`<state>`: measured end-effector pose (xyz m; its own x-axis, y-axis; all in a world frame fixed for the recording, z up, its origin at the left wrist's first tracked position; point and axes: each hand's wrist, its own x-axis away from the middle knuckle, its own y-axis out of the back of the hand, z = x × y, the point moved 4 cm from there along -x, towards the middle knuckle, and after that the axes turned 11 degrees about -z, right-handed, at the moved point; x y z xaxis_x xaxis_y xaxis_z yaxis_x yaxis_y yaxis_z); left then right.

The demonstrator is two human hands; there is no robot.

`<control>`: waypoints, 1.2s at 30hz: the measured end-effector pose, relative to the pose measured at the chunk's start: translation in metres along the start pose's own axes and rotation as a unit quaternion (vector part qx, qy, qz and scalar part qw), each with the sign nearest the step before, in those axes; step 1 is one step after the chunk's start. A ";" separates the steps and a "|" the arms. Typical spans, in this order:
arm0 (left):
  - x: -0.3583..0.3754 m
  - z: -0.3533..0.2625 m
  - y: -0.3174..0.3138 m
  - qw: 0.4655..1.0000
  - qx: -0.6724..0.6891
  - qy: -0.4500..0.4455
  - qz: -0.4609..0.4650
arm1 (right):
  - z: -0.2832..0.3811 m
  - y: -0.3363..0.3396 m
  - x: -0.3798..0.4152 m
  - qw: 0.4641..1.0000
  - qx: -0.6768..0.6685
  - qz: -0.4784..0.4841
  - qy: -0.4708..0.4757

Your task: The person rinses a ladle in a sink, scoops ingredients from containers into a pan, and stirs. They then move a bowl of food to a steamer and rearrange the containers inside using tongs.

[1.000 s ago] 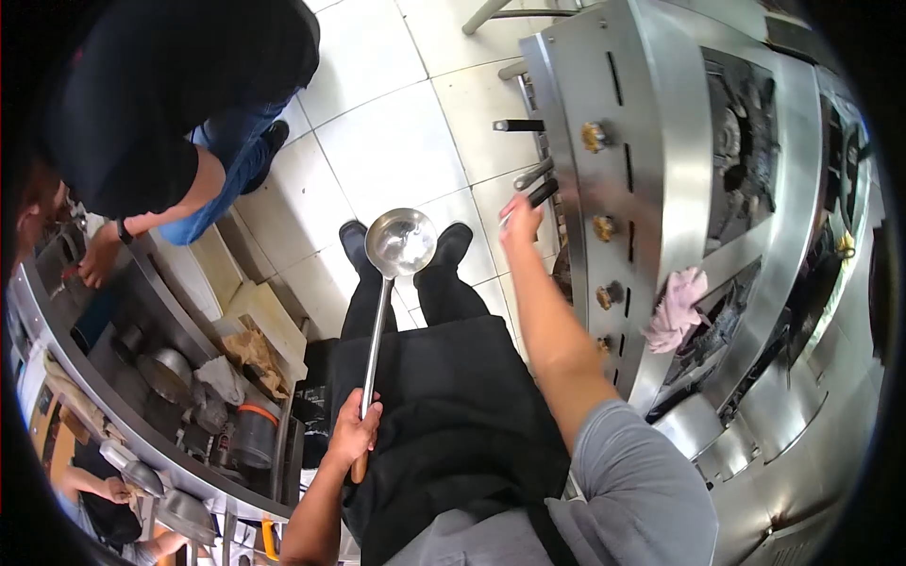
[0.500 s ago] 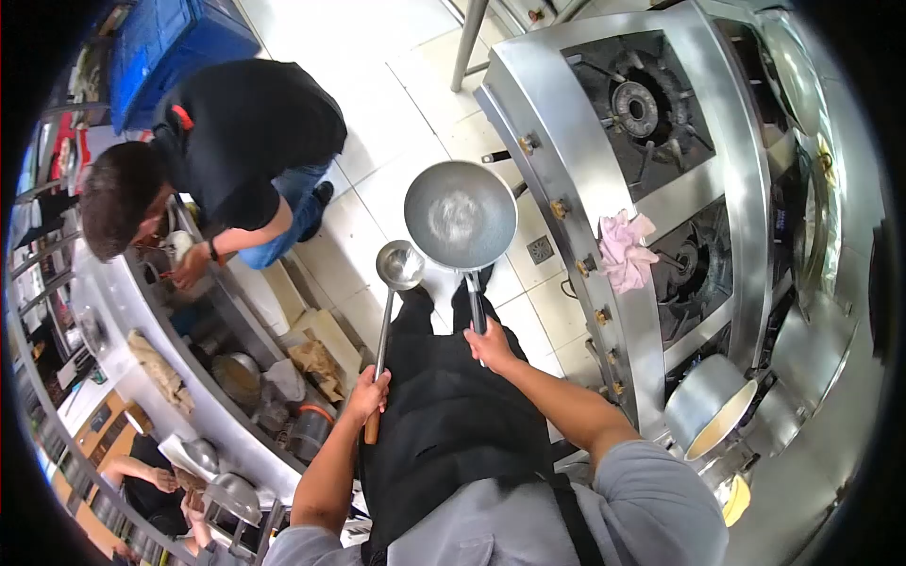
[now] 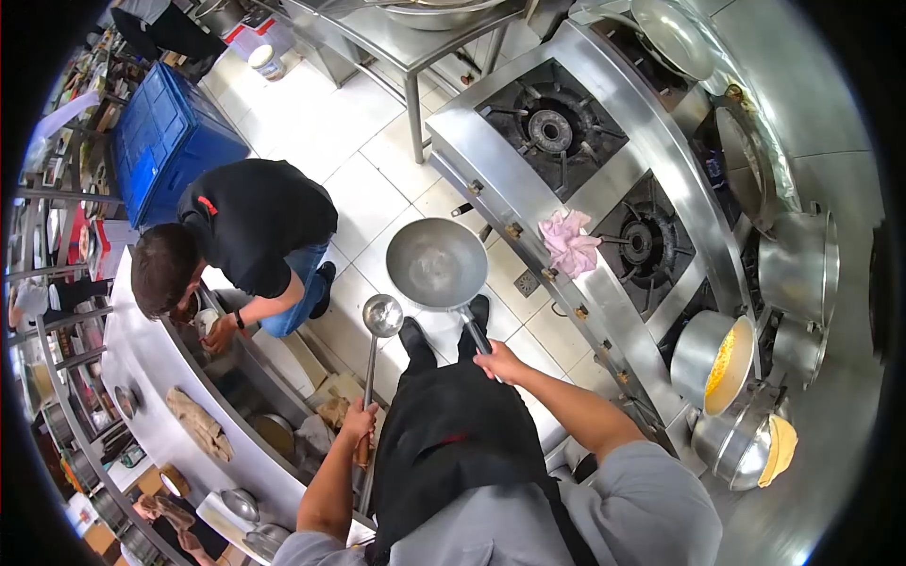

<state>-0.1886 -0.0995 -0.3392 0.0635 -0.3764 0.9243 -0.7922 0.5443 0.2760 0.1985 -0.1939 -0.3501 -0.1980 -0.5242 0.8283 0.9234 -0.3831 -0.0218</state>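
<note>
My left hand [image 3: 358, 421] is closed round the wooden-ended handle of a long metal ladle [image 3: 382, 315], whose bowl points away from me. In my right hand [image 3: 500, 362] is the dark handle of a grey frying pan [image 3: 436, 263]. The pan hangs over the tiled floor, just beyond my shoes, and its inside shows no food. The ladle's bowl is a little to the left of the pan, apart from it.
A stove [image 3: 604, 170] with burners and a pink cloth [image 3: 569, 242] stands right. Beyond are pots, one holding yellow food [image 3: 722, 363]. A co-worker [image 3: 255, 226] bends over the left counter [image 3: 160, 349], near a blue bin [image 3: 170, 137]. A metal table [image 3: 396, 42] stands ahead.
The view has shifted, bringing the metal table and more pots into sight. The pan and ladle sit lower in view. Both my hands keep their holds.
</note>
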 end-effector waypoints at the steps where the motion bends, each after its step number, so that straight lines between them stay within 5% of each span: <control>1: 0.006 -0.001 -0.003 1.000 0.006 -0.005 -0.003 | -0.009 -0.010 -0.025 1.000 0.001 0.000 -0.002; 6: 0.018 0.035 -0.008 1.000 -0.002 -0.008 -0.006 | -0.022 -0.042 -0.159 0.973 -0.165 -0.161 -0.016; 11: 0.036 0.066 -0.006 1.000 -0.013 -0.005 -0.021 | 0.012 -0.025 -0.270 0.922 -0.242 -0.295 0.066; 16: 0.050 0.062 -0.016 0.997 -0.039 0.039 -0.050 | 0.055 0.014 -0.345 0.883 -0.354 -0.309 0.025; 22: 0.039 0.059 -0.031 0.998 -0.039 0.014 -0.051 | 0.063 0.029 -0.354 0.773 -0.525 -0.341 0.100; 23: 0.034 0.061 -0.031 0.999 -0.020 0.010 -0.045 | 0.003 0.035 -0.411 0.777 -0.590 -0.213 0.042; 24: 0.028 0.058 -0.031 0.999 -0.003 0.006 -0.038 | 0.019 0.029 -0.373 0.880 -0.398 -0.260 -0.006; 25: 0.024 0.054 -0.032 0.999 -0.010 -0.014 -0.027 | 0.025 0.021 -0.347 0.896 -0.388 -0.205 -0.070; 27: 0.017 0.040 -0.033 1.000 -0.001 0.005 -0.030 | 0.056 0.008 -0.279 0.960 -0.240 -0.020 -0.141; 31: 0.025 -0.020 -0.045 0.999 -0.020 -0.026 -0.015 | 0.220 0.045 -0.122 0.938 -0.260 0.226 0.031; 32: 0.029 -0.032 -0.048 0.999 -0.042 -0.024 -0.012 | 0.250 0.068 -0.129 0.913 -0.285 0.254 0.148; 36: 0.065 -0.087 -0.059 0.994 -0.101 -0.017 -0.029 | 0.463 0.191 -0.120 0.804 -0.525 0.070 0.271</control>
<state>-0.0852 -0.0905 -0.2726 0.0824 -0.4344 0.8969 -0.6493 0.6593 0.3790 0.5512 0.1476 -0.1946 -0.4941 -0.7630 0.4167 0.2195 -0.5733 -0.7894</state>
